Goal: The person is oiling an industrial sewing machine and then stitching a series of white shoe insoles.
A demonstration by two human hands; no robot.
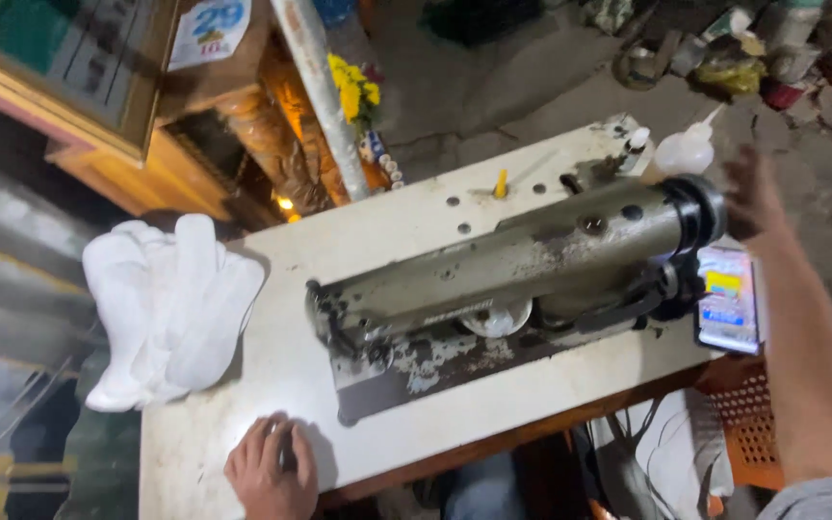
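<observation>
An old grey-green sewing machine (522, 265) lies across a worn white table (243, 404). My left hand (270, 470) rests palm down on the table's near edge, in front of the machine's needle end, and a small dark patch shows between its fingers. My right hand (749, 193) is raised and blurred just right of the black handwheel (700, 217), with its fingers apart and nothing in them. A pile of white cloth (170, 308) sits on the table's left end.
A clear squeeze bottle (684, 152) stands at the table's far right corner, a phone with a lit screen (727, 299) lies by the handwheel. An orange perforated crate (753, 433) is below right. Wooden cabinet (98, 87), yellow flowers (356, 91) and a white pole (325, 96) stand behind.
</observation>
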